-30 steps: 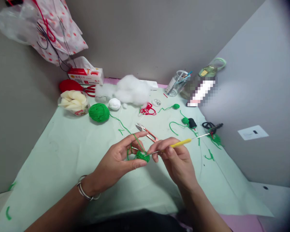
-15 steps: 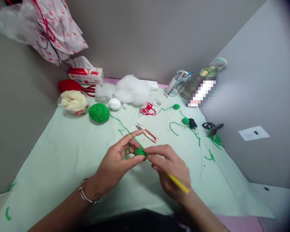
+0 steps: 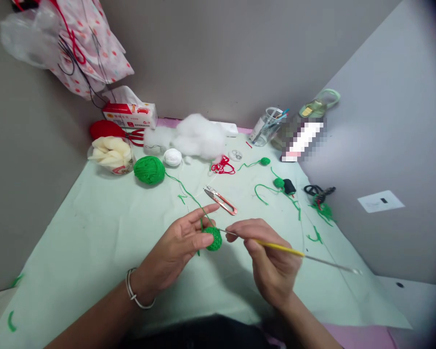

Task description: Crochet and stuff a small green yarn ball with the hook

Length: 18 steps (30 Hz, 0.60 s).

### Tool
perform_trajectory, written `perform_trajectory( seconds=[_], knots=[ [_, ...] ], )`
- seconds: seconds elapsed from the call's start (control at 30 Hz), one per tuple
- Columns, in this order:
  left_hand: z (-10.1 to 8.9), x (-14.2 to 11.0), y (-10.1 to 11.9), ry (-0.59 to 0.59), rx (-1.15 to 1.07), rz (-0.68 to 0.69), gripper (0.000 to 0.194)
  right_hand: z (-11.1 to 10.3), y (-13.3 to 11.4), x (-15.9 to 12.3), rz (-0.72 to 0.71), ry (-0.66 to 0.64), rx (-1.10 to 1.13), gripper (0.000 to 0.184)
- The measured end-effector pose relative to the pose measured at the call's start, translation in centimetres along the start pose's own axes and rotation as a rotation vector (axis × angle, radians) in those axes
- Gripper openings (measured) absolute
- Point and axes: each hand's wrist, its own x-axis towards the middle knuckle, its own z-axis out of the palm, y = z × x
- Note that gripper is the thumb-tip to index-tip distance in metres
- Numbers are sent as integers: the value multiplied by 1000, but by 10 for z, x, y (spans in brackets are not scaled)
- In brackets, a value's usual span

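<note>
My left hand pinches a small round green crochet piece between thumb and fingers, its forefinger stretched out under the yarn. A green strand runs from that piece over the forefinger back to the green yarn ball. My right hand is closed round a crochet hook with a yellow grip and metal shaft. The hook's thin tip reaches the upper right edge of the crochet piece; whether it sits in a stitch I cannot make out. Just beyond my left fingers lie orange thread snips.
Behind are white stuffing, a white yarn ball, red yarn and a tub of cream material. A cup of pens and a bottle stand at back right. Green scraps lie right, near grey partition walls.
My left hand has turned, so more of the green piece's round face shows. My right hand has moved slightly right and rotated, bringing the hook's length into view.
</note>
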Motion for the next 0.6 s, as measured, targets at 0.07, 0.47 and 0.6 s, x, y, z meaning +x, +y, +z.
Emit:
perform_trajectory(
  seconds=[0.07, 0.47, 0.6],
  knots=[
    [-5, 0, 0, -27, 67, 17, 57, -1, 0, -1, 101, 25, 114, 22],
    [-13, -2, 3, -146, 196, 15, 47, 0, -3, 5, 547, 67, 584, 16],
    [-5, 1, -4, -152, 21, -40, 42, 9, 3, -2, 410, 57, 509, 14]
  ],
)
